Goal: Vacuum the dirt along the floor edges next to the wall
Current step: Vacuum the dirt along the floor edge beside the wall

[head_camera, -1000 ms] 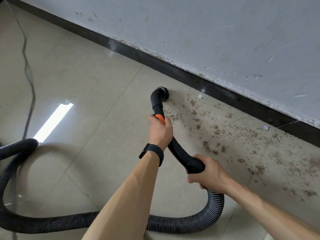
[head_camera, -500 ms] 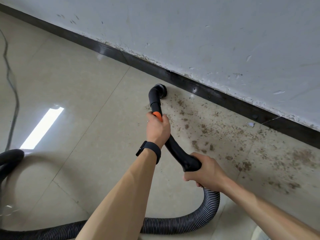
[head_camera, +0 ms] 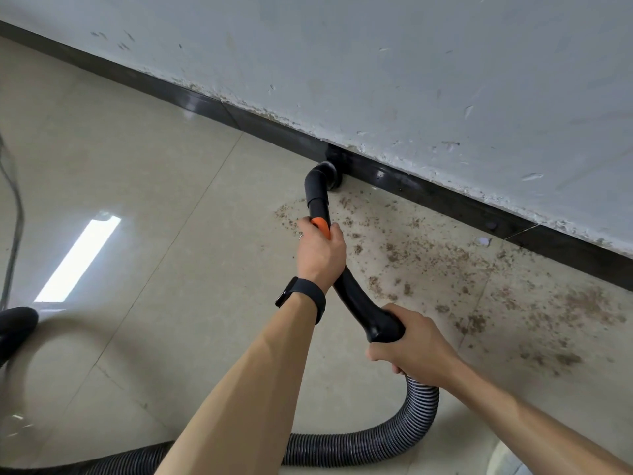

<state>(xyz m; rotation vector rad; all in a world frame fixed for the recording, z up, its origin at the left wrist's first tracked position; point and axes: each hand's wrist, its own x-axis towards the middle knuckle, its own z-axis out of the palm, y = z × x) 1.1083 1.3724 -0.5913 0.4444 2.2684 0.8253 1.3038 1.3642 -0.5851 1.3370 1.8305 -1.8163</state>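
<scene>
Vacuum wand of black, curved hard plastic (head_camera: 352, 293) runs from the right hand forward under the left hand to a small round brush nozzle (head_camera: 330, 176). The nozzle sits on the beige tiled floor (head_camera: 154, 183) beyond the left hand, touching or just beside the glossy black skirting board (head_camera: 428, 197) at the foot of the scuffed white wall (head_camera: 411, 80). The left hand (head_camera: 320, 250), with a black wristwatch (head_camera: 301, 293) behind it, is curled round the tube at its orange collar (head_camera: 320, 224). The right hand (head_camera: 411, 344) is wrapped round the flared rear end, where the grey ribbed flexible hose (head_camera: 421, 406) joins and loops away below both hands. Brown crumbly dirt (head_camera: 445, 265) lies scattered to the right of the left hand and ahead of the right hand. The wand looks rigid and fairly light, so the forward grip near the collar should steer the nozzle well. The hose looks soft and springy and probably drags, which the rear grip at the joint seems well placed to absorb. The dirt appears dry and loose, likely to lift without hard pressing.
</scene>
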